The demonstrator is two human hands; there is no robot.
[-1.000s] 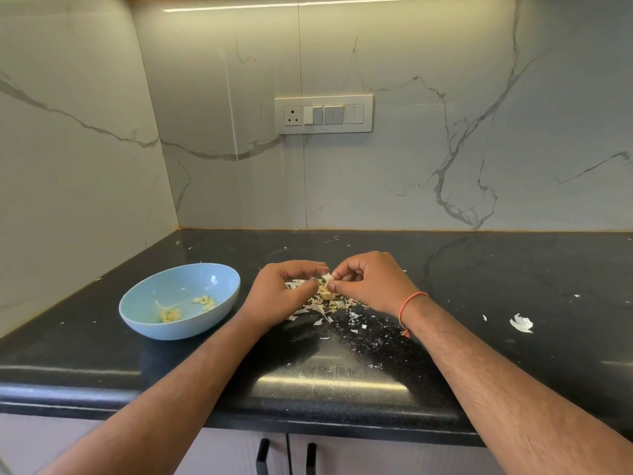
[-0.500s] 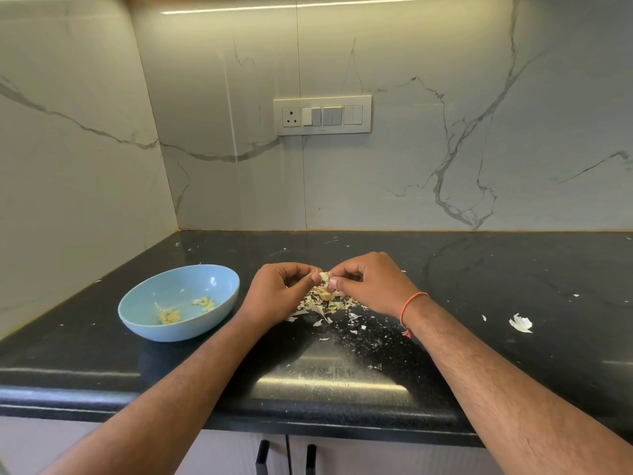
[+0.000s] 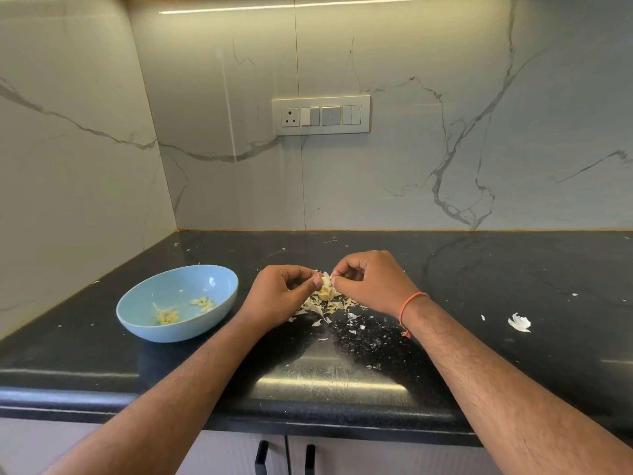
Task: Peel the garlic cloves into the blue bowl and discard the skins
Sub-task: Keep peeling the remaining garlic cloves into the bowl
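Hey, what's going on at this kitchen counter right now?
A person is peeling garlic by hand. The left hand and right hand both pinch a piece of garlic over a pile of skins on the black counter. The blue bowl to the left already holds a few peeled cloves. The skins are not yet discarded.

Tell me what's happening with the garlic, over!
Left hand and right hand both pinching one pale garlic clove. Round blue bowl holds peeled cloves. Papery skins piled underneath; nothing blocking.
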